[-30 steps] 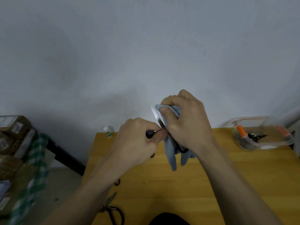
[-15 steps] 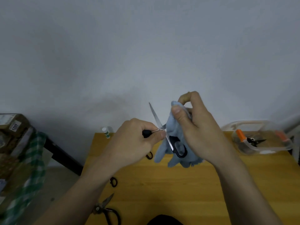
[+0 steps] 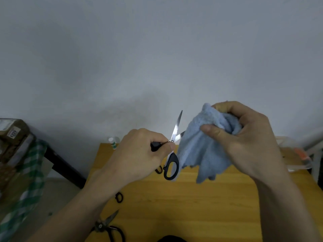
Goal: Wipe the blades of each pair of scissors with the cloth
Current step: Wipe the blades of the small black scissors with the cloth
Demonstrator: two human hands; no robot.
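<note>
My left hand [image 3: 139,154] is raised over the far edge of the bench [image 3: 183,206], knuckles up, its fingers curled round one black handle of the scissors [image 3: 172,151] with thumb and forefinger pinching close to the pivot. My right hand [image 3: 244,140] is at three o'clock from it, lifted a little higher, gripping the blue cloth [image 3: 201,151]: the thumb presses across the front of the bunched fabric and the fingers fold over its top edge. The scissors are held in the air, blades apart. One bright blade points toward twelve o'clock with its tip free against the wall, while the other angles toward two o'clock and runs behind the edge of the cloth, so I cannot tell whether it touches. The free handle loop, black with a pale inner side, hangs toward six o'clock just beside the cloth's left edge. The cloth droops from my right hand in soft folds, its ragged lower corners hanging above the bench. At seven o'clock from my left hand, another pair of scissors [image 3: 106,226] with black handles lies on the bench near its front edge.
</note>
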